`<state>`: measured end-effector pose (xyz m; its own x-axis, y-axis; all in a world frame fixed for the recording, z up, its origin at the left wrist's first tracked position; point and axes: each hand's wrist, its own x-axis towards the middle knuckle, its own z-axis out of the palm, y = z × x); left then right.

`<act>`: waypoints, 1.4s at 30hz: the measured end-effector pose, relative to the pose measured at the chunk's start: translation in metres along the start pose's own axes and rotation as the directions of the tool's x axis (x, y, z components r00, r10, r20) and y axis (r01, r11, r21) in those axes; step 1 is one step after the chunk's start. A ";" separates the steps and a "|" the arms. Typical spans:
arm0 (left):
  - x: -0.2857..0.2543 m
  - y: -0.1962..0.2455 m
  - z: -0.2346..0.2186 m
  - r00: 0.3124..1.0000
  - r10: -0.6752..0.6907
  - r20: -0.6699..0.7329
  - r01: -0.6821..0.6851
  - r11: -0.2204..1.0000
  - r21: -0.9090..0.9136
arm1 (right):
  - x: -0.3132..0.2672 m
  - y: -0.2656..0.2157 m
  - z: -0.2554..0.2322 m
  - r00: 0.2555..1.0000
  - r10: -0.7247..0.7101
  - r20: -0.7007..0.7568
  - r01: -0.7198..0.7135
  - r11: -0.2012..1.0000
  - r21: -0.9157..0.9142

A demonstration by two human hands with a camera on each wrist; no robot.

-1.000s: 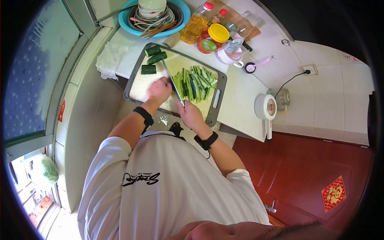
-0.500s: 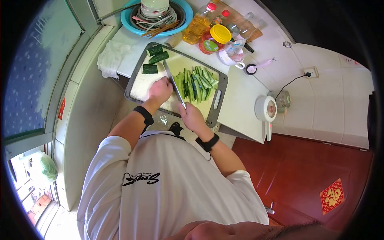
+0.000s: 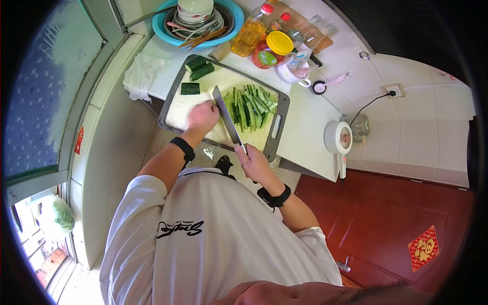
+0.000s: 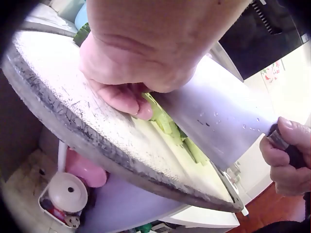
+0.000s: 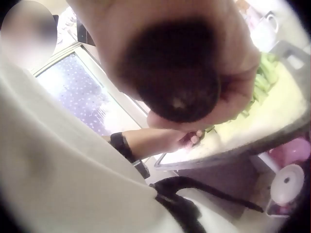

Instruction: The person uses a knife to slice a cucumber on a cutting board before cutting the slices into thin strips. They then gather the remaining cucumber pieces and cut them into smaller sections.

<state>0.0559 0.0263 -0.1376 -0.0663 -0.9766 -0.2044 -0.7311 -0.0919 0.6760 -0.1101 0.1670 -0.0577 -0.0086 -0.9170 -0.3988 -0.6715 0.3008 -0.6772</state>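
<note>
On the cutting board [image 3: 175, 109], the left hand [image 3: 204, 116] curls its fingers against the surface, pinching a cucumber piece that is mostly hidden under it. Light green cucumber [image 4: 163, 121] shows by its fingertips in the left wrist view. The right hand [image 3: 255, 163] grips the handle of a broad knife [image 3: 227, 114]. The blade lies just right of the left hand, its tip pointing away from the body. Cut cucumber sticks [image 3: 251, 108] are heaped right of the blade. Beyond the left hand are a short cucumber chunk [image 3: 190, 89] and longer pieces [image 3: 202, 71].
A blue basin [image 3: 160, 33] with bowls and chopsticks stands behind the board. An oil bottle [image 3: 246, 39], a yellow-lidded jar [image 3: 274, 48] and a white mug [image 3: 291, 75] line the back. A white cloth [image 3: 141, 76] lies left, and a white pot-shaped appliance [image 3: 337, 137] is right.
The right hand and knife have moved back toward the body and slightly right, so the blade tip has left the longer cucumber pieces. The left hand has stayed nearly in place.
</note>
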 end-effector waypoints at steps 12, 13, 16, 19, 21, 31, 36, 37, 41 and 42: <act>0.002 0.002 0.000 1.000 0.014 -0.021 -0.014 1.000 -0.001 | 0.065 0.000 0.021 0.999 -0.016 -0.034 0.017 1.000 0.023; 0.003 0.000 0.000 1.000 -0.001 0.005 0.002 1.000 -0.010 | 0.069 -0.003 0.022 0.999 0.006 -0.039 -0.004 0.998 0.056; 0.002 -0.002 0.002 1.000 -0.003 0.015 0.003 1.000 0.000 | 0.061 -0.009 0.013 1.000 0.017 0.001 -0.017 0.999 0.051; 0.001 0.002 -0.002 1.000 -0.007 0.006 0.007 1.000 0.019 | 0.035 -0.003 0.012 1.000 -0.019 -0.010 0.019 1.000 0.010; 0.000 0.002 -0.002 1.000 -0.018 0.016 0.018 1.000 0.021 | 0.019 -0.004 0.007 1.000 0.003 0.006 -0.004 1.000 0.019; 0.000 0.001 -0.002 1.000 0.003 0.025 -0.004 1.000 0.030 | -0.006 -0.004 -0.005 0.996 0.058 0.073 -0.062 0.996 0.063; 0.002 -0.002 0.000 1.000 0.007 0.015 -0.007 1.000 0.009 | 0.005 -0.011 -0.003 0.983 0.113 0.147 -0.134 0.981 0.139; 0.002 -0.001 -0.001 1.000 0.011 0.016 -0.011 1.000 0.020 | 0.012 -0.007 0.001 0.987 0.078 0.139 -0.099 0.984 0.150; 0.001 -0.004 0.002 0.996 0.064 -0.055 -0.065 0.998 -0.015 | 0.060 0.003 0.020 0.999 -0.038 0.022 0.035 0.992 0.122; 0.002 -0.005 0.005 0.996 0.071 -0.058 -0.072 0.997 -0.013 | 0.069 -0.004 0.017 1.000 0.007 0.024 -0.012 0.980 0.198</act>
<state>0.0560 0.0262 -0.1447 -0.0784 -0.9903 -0.1148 -0.7156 -0.0243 0.6981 -0.0949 0.1068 -0.0929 0.0039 -0.9084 -0.4182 -0.5111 0.3576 -0.7816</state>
